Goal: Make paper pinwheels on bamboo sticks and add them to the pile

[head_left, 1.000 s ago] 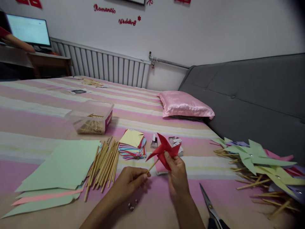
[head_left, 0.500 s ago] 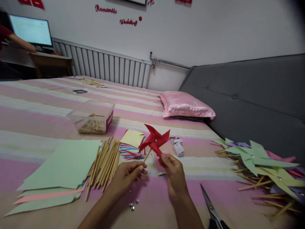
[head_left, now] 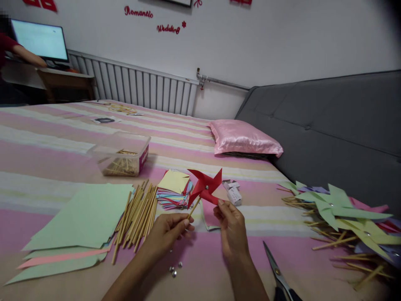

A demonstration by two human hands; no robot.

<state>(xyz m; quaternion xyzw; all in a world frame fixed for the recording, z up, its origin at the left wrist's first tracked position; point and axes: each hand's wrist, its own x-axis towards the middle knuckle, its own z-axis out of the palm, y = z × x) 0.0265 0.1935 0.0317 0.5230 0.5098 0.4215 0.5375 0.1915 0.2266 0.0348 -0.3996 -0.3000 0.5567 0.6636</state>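
A red paper pinwheel (head_left: 207,186) with a silver pin at its centre is held up in front of me on a thin wooden stick (head_left: 194,207). My left hand (head_left: 175,225) pinches the stick near its lower part. The fingers of my right hand (head_left: 231,223) are closed on the tip of one red blade, at the lower right. Below my hands several silver thumbtacks (head_left: 173,269) lie on the striped bedspread (head_left: 200,288). Pink paper (head_left: 210,215) lies just behind my hands.
Loose sticks (head_left: 138,215), green paper sheets (head_left: 81,213) and a stack of coloured squares (head_left: 173,184) lie left. A clear plastic box (head_left: 125,156) stands behind them. Scissors (head_left: 277,269), small white boxes (head_left: 234,195) and a pile of pinwheels (head_left: 335,205) lie right. A person (head_left: 26,54) sits back left.
The red pinwheel head has turned a little clockwise on its stick. My right hand has shifted slightly right, still on a blade tip. My left hand has barely moved.
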